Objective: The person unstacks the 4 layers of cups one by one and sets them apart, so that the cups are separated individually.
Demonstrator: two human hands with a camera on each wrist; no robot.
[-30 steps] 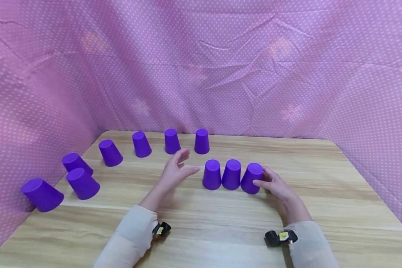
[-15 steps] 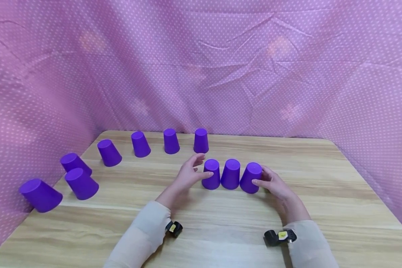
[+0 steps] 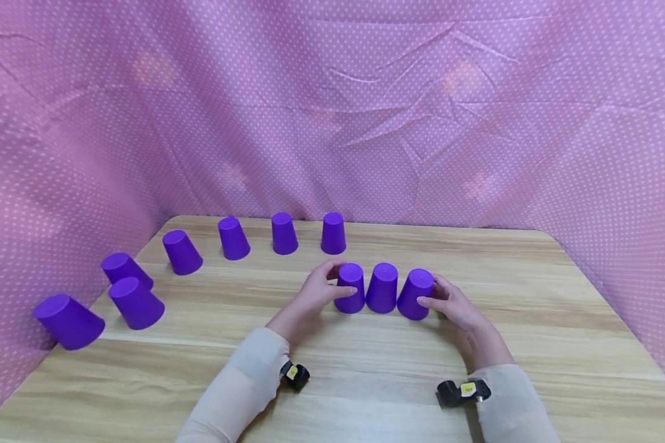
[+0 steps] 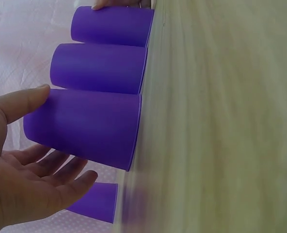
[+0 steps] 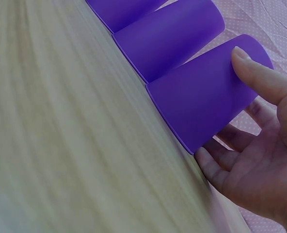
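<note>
Three purple plastic cups stand upside down in a short row at the middle of the table. My left hand (image 3: 313, 291) holds the left cup (image 3: 352, 304), its thumb (image 4: 29, 102) on the near side and the other fingers round the outer side. At the other end my right hand (image 3: 459, 309) grips the right cup (image 3: 413, 294) the same way, thumb in front, fingers partly hidden behind it. Between them sits the middle cup (image 3: 382, 289), untouched by either hand. Their rims rest on the wooden tabletop, close beside one another.
More upside-down purple cups curve along the table's back and left side, from a back cup (image 3: 333, 234) to a left cup (image 3: 69, 322). One cup (image 3: 137, 304) stands inside that curve. Pink dotted cloth (image 3: 332, 123) hangs round the wooden table (image 3: 560, 320).
My left hand has moved right, from open air beside the row to the left cup, which it now holds. The right hand stays on the right cup, and the cups have not moved.
</note>
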